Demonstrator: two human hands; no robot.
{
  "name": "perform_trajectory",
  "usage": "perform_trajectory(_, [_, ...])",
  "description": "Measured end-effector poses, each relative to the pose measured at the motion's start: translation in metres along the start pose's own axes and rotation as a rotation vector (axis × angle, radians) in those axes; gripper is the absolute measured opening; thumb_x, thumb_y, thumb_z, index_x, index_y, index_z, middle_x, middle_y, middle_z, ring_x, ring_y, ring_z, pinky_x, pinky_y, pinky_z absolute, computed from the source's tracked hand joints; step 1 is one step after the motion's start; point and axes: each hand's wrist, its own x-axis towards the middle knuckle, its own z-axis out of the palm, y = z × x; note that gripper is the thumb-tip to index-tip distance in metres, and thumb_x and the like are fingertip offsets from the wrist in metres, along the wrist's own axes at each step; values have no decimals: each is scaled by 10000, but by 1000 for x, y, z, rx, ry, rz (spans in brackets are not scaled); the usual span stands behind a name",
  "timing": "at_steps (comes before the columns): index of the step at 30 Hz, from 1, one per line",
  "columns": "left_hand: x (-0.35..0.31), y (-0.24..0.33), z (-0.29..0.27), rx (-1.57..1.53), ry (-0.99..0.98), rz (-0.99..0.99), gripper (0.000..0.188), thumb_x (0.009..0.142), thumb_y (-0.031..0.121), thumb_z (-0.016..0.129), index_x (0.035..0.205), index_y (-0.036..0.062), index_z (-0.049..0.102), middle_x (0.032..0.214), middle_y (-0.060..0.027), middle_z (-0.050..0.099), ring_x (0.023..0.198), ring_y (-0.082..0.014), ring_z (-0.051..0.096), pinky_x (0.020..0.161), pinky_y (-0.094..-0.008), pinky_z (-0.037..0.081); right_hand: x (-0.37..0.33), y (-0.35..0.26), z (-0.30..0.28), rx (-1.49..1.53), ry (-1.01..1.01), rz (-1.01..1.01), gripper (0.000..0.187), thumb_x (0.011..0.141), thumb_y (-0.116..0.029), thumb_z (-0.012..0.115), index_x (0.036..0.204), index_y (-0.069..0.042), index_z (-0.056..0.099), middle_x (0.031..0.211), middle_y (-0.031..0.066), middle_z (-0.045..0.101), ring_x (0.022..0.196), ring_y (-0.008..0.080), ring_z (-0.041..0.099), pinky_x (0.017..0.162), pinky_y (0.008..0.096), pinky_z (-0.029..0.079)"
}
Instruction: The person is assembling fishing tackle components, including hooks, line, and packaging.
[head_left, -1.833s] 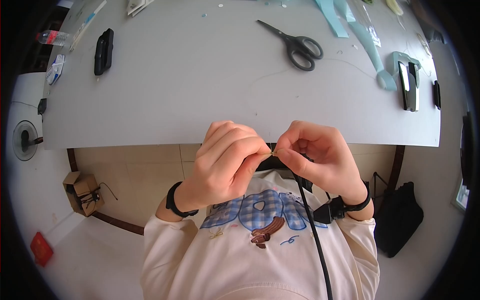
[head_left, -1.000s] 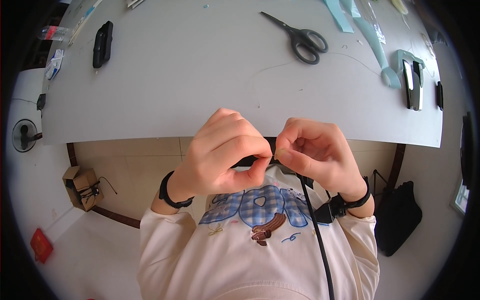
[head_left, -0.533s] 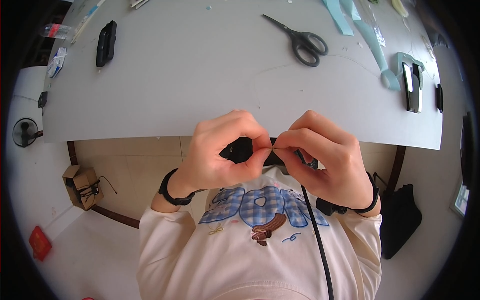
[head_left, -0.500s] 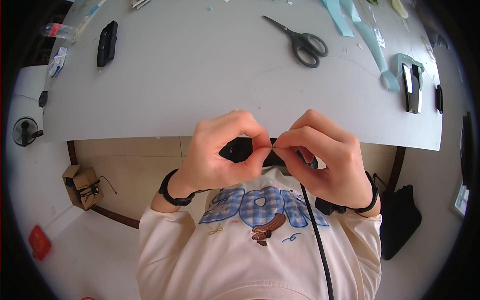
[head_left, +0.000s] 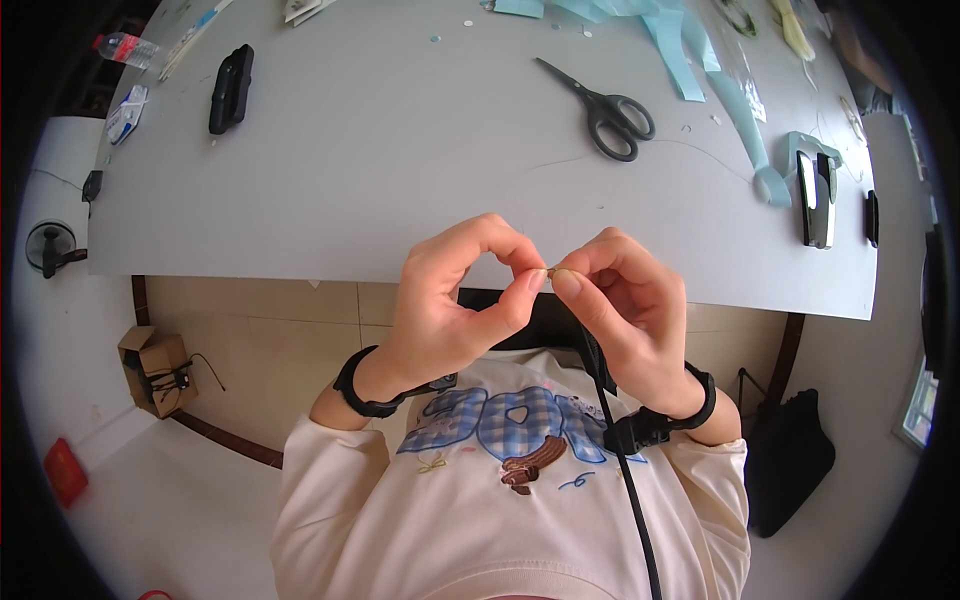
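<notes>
Just in front of the table's near edge, my left hand (head_left: 435,300) and my right hand (head_left: 635,315) meet at the fingertips. Thumb and forefinger of each are pinched together. Between them runs a tiny, thin, gold-brown piece (head_left: 550,271), too small to name, and most of it is covered by the fingertips. Each wrist wears a black band. Farther off on the grey-white table (head_left: 380,180) lie black-handled scissors (head_left: 594,98), points toward the far left. A fine thread trails on the tabletop near their handles.
At right, light blue ribbon (head_left: 735,100) lies by a black and silver stapler (head_left: 818,205). A black case (head_left: 231,90) and a plastic bottle (head_left: 128,48) are at left. A cardboard box (head_left: 158,370) with cables stands on the floor; a black cord hangs over my shirt.
My right hand has turned, bringing its thumb into view, and both pinches have risen slightly toward the table edge. More of the thin gold-brown piece shows. The whole view has shifted a little.
</notes>
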Motion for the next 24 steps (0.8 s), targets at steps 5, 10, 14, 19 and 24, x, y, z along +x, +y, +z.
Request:
perform_trajectory(5, [-1,1,2,5,24,-9,44,749,11,607,782,6,578,708,-35,589,660,-105,537,623,-229,420,-1,0,0,122,27,75,19,850,-1,568,860,13,558,803,8,572,699,32,503,615,182,410])
perform_trajectory(10, [0,0,5,0,106,-3,44,761,1,609,796,5,584,724,-38,594,682,-105,538,643,-231,419,2,3,2,101,78,63,20,846,7,567,860,17,557,793,1,565,693,32,496,619,179,408])
perform_trajectory(14, [0,2,6,28,96,14,45,762,-18,604,791,9,581,729,-36,592,673,-105,537,638,-233,422,4,5,4,92,82,29,18,841,17,568,855,17,557,785,1,561,684,34,493,615,181,407])
perform_trajectory(19, [2,2,6,74,103,49,49,764,-22,602,783,14,574,715,-32,586,660,-107,528,629,-235,421,3,10,6,11,111,-47,22,835,26,567,854,23,554,781,8,553,674,40,493,612,187,413])
perform_trajectory(24, [1,0,11,24,136,15,59,760,-24,605,784,17,569,695,-22,573,648,-102,485,621,-239,407,2,12,12,71,175,-30,16,839,24,564,852,27,556,784,12,555,683,43,501,610,189,416])
